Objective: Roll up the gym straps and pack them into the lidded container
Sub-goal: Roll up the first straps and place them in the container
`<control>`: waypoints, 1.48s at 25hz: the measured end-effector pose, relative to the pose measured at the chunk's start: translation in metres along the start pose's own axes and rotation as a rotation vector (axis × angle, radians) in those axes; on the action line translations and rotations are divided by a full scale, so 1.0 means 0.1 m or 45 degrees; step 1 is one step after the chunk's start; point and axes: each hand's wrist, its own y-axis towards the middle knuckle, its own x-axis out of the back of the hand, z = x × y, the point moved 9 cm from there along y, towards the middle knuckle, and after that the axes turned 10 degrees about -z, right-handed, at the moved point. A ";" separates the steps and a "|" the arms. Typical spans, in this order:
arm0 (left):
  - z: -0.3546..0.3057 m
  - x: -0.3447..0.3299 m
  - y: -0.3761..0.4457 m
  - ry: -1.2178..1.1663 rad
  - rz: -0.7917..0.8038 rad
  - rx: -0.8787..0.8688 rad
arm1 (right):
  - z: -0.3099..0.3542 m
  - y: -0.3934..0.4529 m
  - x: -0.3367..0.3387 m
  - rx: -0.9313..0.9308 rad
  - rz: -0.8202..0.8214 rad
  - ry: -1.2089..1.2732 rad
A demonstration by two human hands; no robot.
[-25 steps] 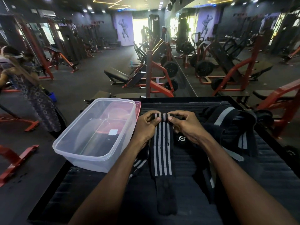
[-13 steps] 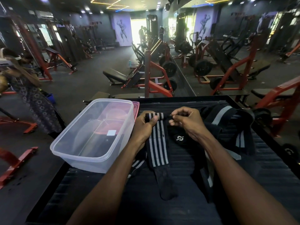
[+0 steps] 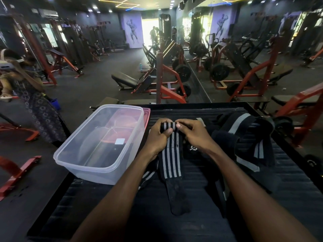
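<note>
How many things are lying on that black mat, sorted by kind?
clear container: 1
pink lid: 1
striped strap, half rolled: 1
heap of dark straps: 1, too tangled to count singly
Total: 4

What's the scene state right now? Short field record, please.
setting: gym, black ribbed mat
left hand: grips rolled end of striped strap
right hand: pinches the same roll
strap: far end rolled, rest flat toward the person
container: clear, open, left of the hands, no strap inside
lid: pinkish, under the container's far end
other straps: unrolled pile, right of the hands
</note>
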 end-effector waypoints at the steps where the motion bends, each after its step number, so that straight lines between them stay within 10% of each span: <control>1: 0.02 -0.01 -0.01 -0.003 0.007 0.031 | -0.03 0.01 0.01 -0.022 -0.027 0.015; 6: 0.08 0.02 0.02 -0.034 -0.053 0.129 | -0.15 0.08 0.14 -0.047 -0.285 0.041; 22: 0.21 0.00 0.01 -0.284 -0.005 0.312 | -0.14 0.05 0.09 -0.072 -0.154 0.363; 30: 0.01 0.02 0.01 -0.117 0.037 -0.007 | -0.24 0.02 0.00 -0.289 0.001 0.396; 37: 0.28 -0.14 -0.04 -0.346 0.163 0.329 | -0.20 0.14 0.17 -0.089 -0.155 0.335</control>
